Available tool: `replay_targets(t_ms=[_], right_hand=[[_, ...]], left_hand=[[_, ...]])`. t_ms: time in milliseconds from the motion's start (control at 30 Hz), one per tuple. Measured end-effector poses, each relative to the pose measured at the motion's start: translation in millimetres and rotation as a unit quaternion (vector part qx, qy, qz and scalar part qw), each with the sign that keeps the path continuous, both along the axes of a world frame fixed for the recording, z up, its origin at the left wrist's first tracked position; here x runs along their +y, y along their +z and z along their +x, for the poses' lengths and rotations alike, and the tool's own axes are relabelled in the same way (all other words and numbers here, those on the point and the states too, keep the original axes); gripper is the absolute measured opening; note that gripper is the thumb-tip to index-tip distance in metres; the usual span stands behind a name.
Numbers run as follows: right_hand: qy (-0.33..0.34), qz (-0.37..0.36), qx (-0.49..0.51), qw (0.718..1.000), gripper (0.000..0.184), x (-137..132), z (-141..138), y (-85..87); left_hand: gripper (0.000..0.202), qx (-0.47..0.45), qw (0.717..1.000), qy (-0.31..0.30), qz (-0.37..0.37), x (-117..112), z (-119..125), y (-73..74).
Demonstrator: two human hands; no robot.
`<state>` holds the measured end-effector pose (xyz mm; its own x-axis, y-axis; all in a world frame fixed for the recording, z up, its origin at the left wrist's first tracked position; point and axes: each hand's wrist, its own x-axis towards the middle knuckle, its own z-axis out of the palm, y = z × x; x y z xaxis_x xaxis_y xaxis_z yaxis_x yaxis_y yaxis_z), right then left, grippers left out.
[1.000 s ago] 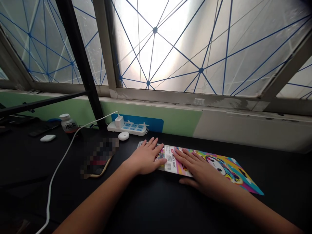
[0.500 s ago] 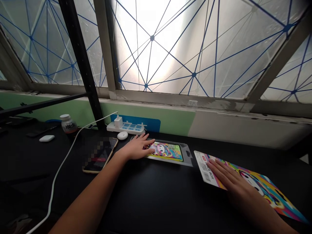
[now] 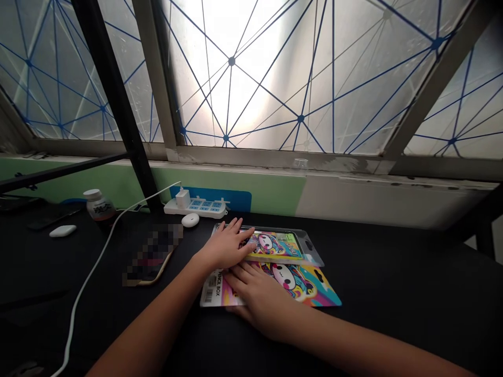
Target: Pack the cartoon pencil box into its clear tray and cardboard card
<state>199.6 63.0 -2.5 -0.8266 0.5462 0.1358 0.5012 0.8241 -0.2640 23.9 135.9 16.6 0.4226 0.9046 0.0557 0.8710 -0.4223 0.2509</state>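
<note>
My left hand [image 3: 228,247] lies flat, fingers spread, over the left part of a clear plastic package [image 3: 312,254]. Inside the package is a brightly coloured pencil box [image 3: 281,245] with a white cartoon face. Just in front, my right hand [image 3: 261,298] is on a colourful printed card [image 3: 322,290] marked "PENCIL BOX". Its fingers press on the card's top while the thumb shows at the near edge, partly hidden. The card's far edge is overlapped by the package, and the two hands almost meet.
Behind the package, a power strip [image 3: 208,208] holds a white charger [image 3: 183,199] with a long white cable [image 3: 92,264]. A round white case [image 3: 190,220], a phone [image 3: 157,256], a white-capped bottle [image 3: 98,207] and a small white object [image 3: 63,231] are on the black desk [image 3: 393,277].
My right hand has brought the printed card left, from the right side of the desk to the package's front edge. My left hand stays on the package. The view has turned slightly right.
</note>
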Motion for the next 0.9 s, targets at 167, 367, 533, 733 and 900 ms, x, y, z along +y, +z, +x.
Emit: replay_targets(t_ms=[167,367,533,733,900], right_hand=[[0.0,-0.052,0.069,0.996,0.067,8.9,-3.2,6.3],[-0.022,-0.027,0.075,0.997,0.041,3.6,-2.3,9.3],[-0.023,0.003,0.051,0.998,0.041,4.2,-5.8,7.0],[-0.054,0.026,0.021,0.998,0.043,4.6,-10.8,4.1],[-0.035,0.02,0.028,0.999,0.041,8.3,-9.5,7.0]], left_hand=[[0.066,0.005,1.0,-0.002,0.003,1.7,0.0,0.3],[0.066,0.004,1.0,0.005,-0.001,1.6,2.6,0.7],[0.066,-0.002,1.0,0.009,-0.006,1.4,2.9,1.9],[0.063,-0.018,1.0,0.02,-0.014,3.2,4.2,1.3],[0.06,-0.021,1.0,0.018,-0.008,3.3,4.6,1.7]])
